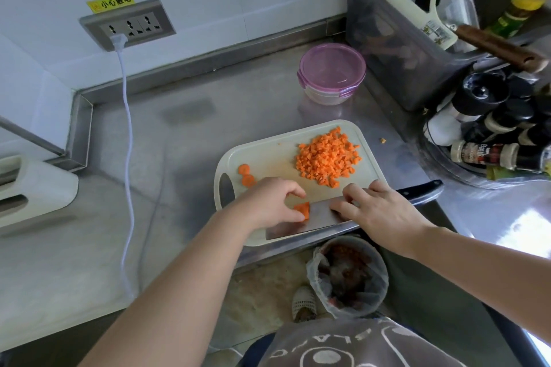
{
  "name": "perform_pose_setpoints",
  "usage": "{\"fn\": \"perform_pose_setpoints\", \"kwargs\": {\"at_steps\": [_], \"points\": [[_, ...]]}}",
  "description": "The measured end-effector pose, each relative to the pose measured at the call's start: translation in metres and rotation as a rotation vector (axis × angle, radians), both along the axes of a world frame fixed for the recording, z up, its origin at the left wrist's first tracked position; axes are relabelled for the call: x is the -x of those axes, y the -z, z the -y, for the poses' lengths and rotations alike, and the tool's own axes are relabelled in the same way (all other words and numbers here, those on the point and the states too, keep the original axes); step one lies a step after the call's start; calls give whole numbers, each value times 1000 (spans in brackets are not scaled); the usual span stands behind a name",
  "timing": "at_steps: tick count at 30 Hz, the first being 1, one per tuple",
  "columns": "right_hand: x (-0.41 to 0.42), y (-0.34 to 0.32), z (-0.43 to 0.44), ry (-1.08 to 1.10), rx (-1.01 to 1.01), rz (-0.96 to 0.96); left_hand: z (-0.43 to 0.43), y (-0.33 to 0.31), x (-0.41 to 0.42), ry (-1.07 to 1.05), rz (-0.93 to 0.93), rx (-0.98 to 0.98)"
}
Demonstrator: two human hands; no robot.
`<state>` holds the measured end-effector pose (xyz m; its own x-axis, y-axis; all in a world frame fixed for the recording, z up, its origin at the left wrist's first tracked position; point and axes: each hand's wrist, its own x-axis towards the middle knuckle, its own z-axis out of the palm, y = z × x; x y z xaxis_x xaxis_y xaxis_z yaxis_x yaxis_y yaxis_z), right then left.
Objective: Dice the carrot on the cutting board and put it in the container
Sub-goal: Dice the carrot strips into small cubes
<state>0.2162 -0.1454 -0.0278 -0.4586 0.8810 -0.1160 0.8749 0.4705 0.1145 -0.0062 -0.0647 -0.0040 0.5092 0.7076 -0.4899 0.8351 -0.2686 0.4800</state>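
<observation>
Counter: I see a brushed steel counter (179, 134) with a raised lip along a pale wall; the cutting board (268, 155) sits at its near edge.
Left hand: my feed shows the left hand (268, 202) on the board's near side, thumb and fingers pinching a carrot piece (302, 208) against the blade.
Right hand: the right hand (384, 211) lies on the knife (301, 223), fingers spread flat over the blade and not curled round it; the black handle sticks out past the board's right edge.
Diced carrot: a pile of carrot dice (326, 158) on the board's far right part.
Carrot rounds: two carrot rounds (248, 180) by the board's handle hole.
Container: the container (331, 73), with its purple lid on, stands on the counter beyond the board.
Wall: a socket panel (128, 25) far left of the board, with a white cable (128, 128) hanging down.
Right of board: a grey tub (387, 48) and spice bottles (483, 116).
Below board: a lined waste bin (348, 274) on the floor.
</observation>
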Motion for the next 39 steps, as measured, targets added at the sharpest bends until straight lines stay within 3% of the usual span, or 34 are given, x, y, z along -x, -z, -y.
{"fn": "perform_pose_setpoints", "kwargs": {"at_steps": [11,15,23,29,34,39], "points": [[8,-6,2,-69,170,39,14,25,0,53,9,-118],[-6,-3,2,-100,40,2,18,28,-1,59,5,-189],[-50,-17,9,-117,-13,-14,23,39,3,15,6,-278],[-54,-15,16,138,36,-312,32,40,0,-66,6,-343],[-11,-15,10,411,203,-553,40,42,-21,-300,55,-337],[14,-12,0,471,308,-599,40,44,-37,-440,105,-355]]}}
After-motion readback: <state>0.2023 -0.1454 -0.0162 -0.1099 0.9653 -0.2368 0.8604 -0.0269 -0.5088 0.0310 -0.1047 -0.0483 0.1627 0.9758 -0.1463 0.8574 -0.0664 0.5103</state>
